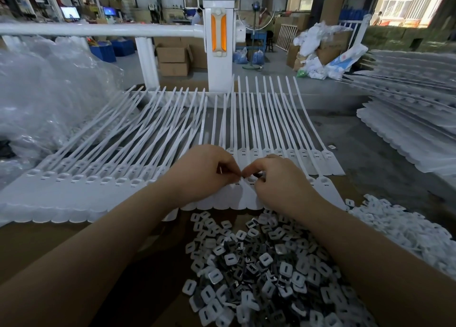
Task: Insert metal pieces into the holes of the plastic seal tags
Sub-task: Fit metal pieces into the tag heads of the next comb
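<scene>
Metal pieces point(266, 272) heaped nearest; both hands' fingers point(232, 170) pinch together over white seal tags point(241, 196).

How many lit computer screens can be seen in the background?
2: one screen at far left behind the white rail, another just right of it. Clutter may hide others.

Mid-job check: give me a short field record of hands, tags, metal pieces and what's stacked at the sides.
left hand: fingers curled, pinching at a tag head in the row
right hand: fingers curled at the neighbouring tag head; held item hidden
tags: white, side by side, straps pointing away
metal pieces: loose pile near the person, between the forearms
right side: stacked tags
left side: clear plastic bags
</scene>
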Demonstrator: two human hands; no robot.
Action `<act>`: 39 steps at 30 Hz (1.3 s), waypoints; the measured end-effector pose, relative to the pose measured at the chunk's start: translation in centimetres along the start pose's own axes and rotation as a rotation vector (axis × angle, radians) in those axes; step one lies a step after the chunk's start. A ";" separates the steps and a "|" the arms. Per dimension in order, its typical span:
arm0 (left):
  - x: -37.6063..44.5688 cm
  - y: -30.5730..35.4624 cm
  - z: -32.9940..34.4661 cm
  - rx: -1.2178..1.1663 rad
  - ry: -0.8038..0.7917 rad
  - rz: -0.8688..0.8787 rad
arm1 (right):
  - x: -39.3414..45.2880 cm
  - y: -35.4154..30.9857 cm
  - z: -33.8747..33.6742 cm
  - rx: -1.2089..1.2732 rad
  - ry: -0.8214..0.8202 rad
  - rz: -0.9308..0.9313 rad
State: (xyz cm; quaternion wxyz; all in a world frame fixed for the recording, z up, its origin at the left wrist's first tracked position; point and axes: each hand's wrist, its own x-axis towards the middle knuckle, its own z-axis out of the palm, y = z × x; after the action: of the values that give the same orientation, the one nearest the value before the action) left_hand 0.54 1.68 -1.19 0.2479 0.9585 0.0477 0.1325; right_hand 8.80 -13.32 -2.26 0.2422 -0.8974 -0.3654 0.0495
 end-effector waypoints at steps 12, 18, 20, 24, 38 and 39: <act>-1.6 2.4 1.4 -0.177 -0.259 0.205 | 0.4 0.2 0.0 0.150 0.017 0.089; -1.7 2.4 1.4 -0.172 -0.264 0.188 | 0.5 0.2 0.0 0.160 0.023 0.084; -1.7 2.3 1.0 -0.204 -0.252 0.158 | 0.3 0.4 -0.1 0.204 0.040 0.077; -1.2 1.2 -0.4 -0.312 -0.158 0.010 | -0.1 0.4 -0.6 0.347 0.122 0.048; -0.9 -0.8 -1.1 -0.440 -0.008 -0.196 | -0.3 -0.2 -0.6 0.442 0.077 -0.058; -0.9 -0.8 -1.1 -0.453 0.001 -0.201 | -0.3 -0.2 -0.6 0.445 0.070 -0.056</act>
State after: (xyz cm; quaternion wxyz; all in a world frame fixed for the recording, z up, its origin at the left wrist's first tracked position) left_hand -0.62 2.77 -0.91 0.4683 0.8689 0.1120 0.1151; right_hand 8.61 -13.64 -1.70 0.4480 -0.8126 -0.3617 0.0907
